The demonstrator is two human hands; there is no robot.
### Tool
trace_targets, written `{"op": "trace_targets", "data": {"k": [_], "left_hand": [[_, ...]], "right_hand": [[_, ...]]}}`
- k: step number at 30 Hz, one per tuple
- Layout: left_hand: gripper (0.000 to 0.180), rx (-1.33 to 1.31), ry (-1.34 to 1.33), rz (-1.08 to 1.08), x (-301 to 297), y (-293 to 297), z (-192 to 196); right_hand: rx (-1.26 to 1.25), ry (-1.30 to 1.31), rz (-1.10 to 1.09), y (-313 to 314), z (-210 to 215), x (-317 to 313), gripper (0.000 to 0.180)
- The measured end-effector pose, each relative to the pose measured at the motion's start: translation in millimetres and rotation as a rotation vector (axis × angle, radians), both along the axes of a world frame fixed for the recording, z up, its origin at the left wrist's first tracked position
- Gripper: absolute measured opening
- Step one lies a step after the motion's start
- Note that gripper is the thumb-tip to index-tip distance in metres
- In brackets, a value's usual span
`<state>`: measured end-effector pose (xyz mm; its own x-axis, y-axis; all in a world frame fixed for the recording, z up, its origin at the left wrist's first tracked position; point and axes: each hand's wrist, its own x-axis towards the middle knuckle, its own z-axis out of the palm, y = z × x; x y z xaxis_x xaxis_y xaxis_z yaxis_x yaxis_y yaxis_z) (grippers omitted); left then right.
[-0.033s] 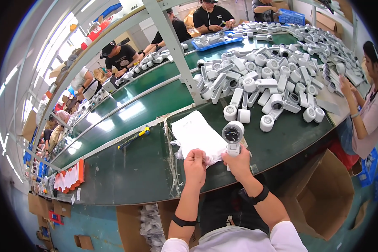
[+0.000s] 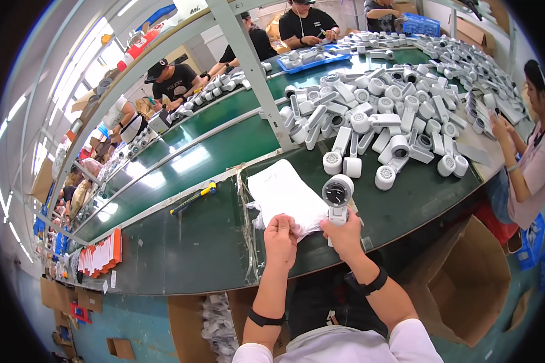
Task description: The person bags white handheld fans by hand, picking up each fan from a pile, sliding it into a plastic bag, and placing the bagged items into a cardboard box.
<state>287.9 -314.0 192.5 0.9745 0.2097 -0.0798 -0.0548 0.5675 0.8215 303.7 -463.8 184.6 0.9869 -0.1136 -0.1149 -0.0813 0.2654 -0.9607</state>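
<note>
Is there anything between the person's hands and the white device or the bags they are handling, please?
Nothing visible: the right hand already grips the white device by its handle, and the left hand pinches the white plastic bags directly.

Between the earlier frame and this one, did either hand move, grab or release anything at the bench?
Nothing visibly changed. The right hand holds the white round-headed device upright by its handle as before, and the left hand pinches the edge of the white plastic bags on the green bench. The pile of white devices and the yellow-handled tool lie where they were.
</note>
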Motion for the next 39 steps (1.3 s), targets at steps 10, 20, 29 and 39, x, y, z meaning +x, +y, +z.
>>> {"op": "trace_targets", "data": {"k": [10, 20, 29, 39], "left_hand": [[0.013, 0.693, 0.047, -0.002, -6.3, -6.1, 5.4], [0.016, 0.482, 0.009, 0.002, -0.8, -16.3, 11.2], [0.014, 0.659, 0.015, -0.213, 0.0, -2.3, 22.2], [0.008, 1.149, -0.310, -0.082, -17.9, 2.2, 38.1]], "right_hand": [[-0.054, -0.040, -0.069, -3.0, -7.1, -8.3, 0.027], [-0.296, -0.090, 0.408, -89.6, 28.1, -40.5, 0.043], [-0.713, 0.006, 1.023, -90.5, 53.2, -20.4, 0.098], [-0.644, -0.030, 0.684, -52.9, 16.9, -18.3, 0.061]]}}
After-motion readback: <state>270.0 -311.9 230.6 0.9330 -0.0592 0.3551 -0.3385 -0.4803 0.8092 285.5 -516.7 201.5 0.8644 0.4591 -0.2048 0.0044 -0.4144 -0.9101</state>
